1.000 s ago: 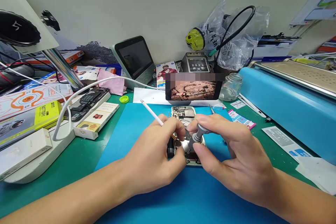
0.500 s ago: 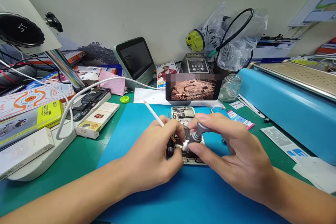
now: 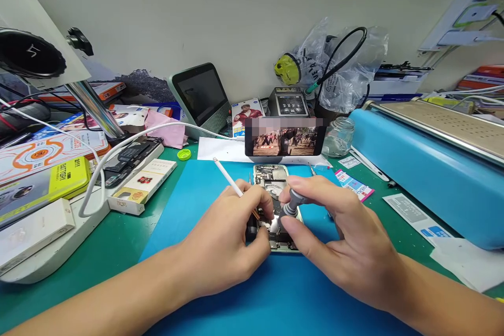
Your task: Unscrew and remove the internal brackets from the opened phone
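Note:
An opened phone (image 3: 271, 174) with bare inner parts lies on the blue mat (image 3: 189, 189). My left hand (image 3: 224, 231) is closed over the phone's left side, its thumb and fingertips down at the lower part. A cigarette (image 3: 228, 176), white with a greyish tip and an orange-brown end, is wedged between its fingers and points up to the left. In my right hand (image 3: 346, 236), thumb and fingers pinch a short grey screwdriver (image 3: 290, 206), tilted over the phone's lower half. The screwdriver's tip is hard to make out. A dark object partly shows under my left hand.
Behind the mat a second phone (image 3: 284, 136) plays a video beside a glass jar (image 3: 339, 136). A blue machine (image 3: 425, 178) stands right. Left are a cigarette pack (image 3: 142, 186), a white cable (image 3: 129, 142), boxes and a microscope post (image 3: 96, 110).
The whole view has shifted slightly, so things sit a little lower and further left. Both hands keep about the same hold over the phone. The video picture differs.

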`<act>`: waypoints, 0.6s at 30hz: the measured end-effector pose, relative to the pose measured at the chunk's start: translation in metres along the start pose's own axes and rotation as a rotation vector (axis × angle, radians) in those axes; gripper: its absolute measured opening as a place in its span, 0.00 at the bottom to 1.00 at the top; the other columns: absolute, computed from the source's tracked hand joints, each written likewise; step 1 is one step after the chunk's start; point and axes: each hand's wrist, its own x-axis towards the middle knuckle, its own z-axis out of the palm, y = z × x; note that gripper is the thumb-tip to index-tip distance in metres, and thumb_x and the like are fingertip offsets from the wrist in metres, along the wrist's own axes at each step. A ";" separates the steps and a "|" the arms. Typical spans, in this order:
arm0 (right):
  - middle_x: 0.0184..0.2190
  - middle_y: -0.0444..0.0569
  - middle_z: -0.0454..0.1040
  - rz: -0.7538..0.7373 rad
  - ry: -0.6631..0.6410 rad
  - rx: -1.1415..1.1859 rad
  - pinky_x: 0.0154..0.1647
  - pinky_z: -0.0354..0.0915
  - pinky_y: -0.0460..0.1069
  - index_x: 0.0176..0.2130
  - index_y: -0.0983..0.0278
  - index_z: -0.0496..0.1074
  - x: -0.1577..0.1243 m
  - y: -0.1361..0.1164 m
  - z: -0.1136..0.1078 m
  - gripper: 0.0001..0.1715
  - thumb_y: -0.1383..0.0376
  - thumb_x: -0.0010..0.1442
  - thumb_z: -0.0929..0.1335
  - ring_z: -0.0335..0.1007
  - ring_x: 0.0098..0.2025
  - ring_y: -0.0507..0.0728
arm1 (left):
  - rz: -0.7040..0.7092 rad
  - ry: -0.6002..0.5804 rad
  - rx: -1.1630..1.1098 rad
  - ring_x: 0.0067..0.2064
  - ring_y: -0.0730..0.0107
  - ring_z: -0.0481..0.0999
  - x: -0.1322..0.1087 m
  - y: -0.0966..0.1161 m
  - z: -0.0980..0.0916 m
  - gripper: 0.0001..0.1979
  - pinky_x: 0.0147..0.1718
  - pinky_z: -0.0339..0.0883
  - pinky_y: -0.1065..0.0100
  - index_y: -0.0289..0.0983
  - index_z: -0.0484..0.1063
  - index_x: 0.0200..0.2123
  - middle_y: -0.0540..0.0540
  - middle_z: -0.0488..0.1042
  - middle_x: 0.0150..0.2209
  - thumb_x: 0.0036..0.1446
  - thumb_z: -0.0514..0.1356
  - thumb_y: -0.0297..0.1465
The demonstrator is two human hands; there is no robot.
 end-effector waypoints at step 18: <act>0.47 0.51 0.80 -0.010 0.025 -0.037 0.43 0.80 0.51 0.65 0.59 0.62 -0.001 0.002 0.002 0.28 0.68 0.69 0.69 0.82 0.42 0.57 | -0.114 0.188 0.022 0.48 0.57 0.76 -0.047 0.055 -0.026 0.07 0.50 0.71 0.55 0.48 0.72 0.49 0.49 0.78 0.45 0.73 0.55 0.37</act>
